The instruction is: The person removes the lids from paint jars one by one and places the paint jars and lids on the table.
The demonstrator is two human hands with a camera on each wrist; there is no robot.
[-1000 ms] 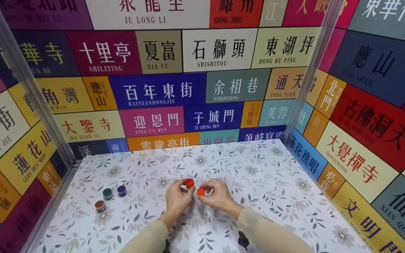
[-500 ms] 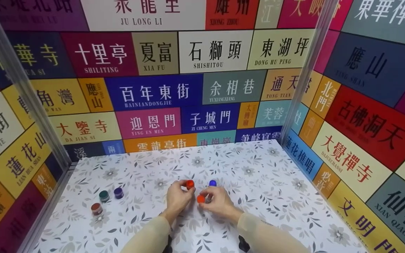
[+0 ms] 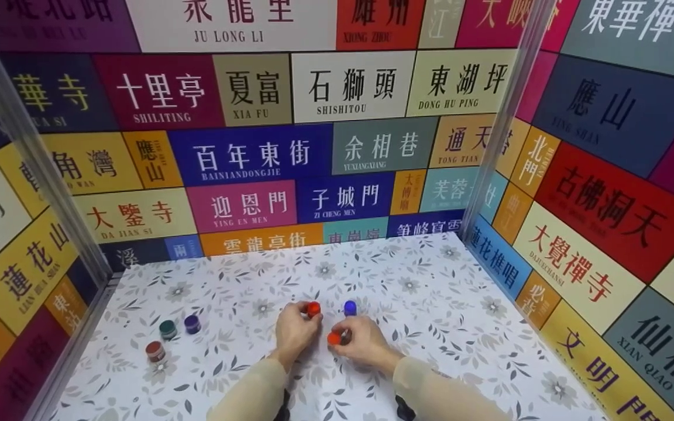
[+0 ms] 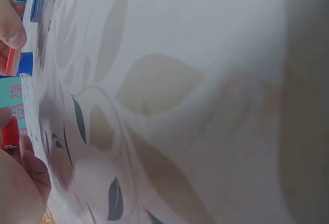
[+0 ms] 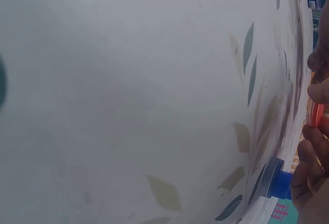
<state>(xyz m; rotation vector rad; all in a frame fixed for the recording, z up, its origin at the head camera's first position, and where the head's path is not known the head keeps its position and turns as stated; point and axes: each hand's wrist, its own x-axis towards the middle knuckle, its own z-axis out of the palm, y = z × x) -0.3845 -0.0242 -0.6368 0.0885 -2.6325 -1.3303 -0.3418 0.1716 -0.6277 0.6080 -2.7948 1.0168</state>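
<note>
Gripping a red jar [image 3: 313, 309]: curled left hand [image 3: 297, 330].
Right hand [image 3: 363, 342] pinches a red lid [image 3: 334, 338] near a blue jar [image 3: 350, 307] on the bench [image 3: 477, 345].

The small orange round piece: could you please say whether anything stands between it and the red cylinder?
No loose object visibly stands between the small orange round piece and the red cylinder; only fingers of the left hand edge that gap. The blue cylinder stands aside, beyond the right hand.

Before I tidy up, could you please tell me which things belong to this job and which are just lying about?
In hand: red jar (left hand); orange-red cap (right hand).

Apparently just standing by: blue jar; purple jar; green jar; brown jar.
</note>
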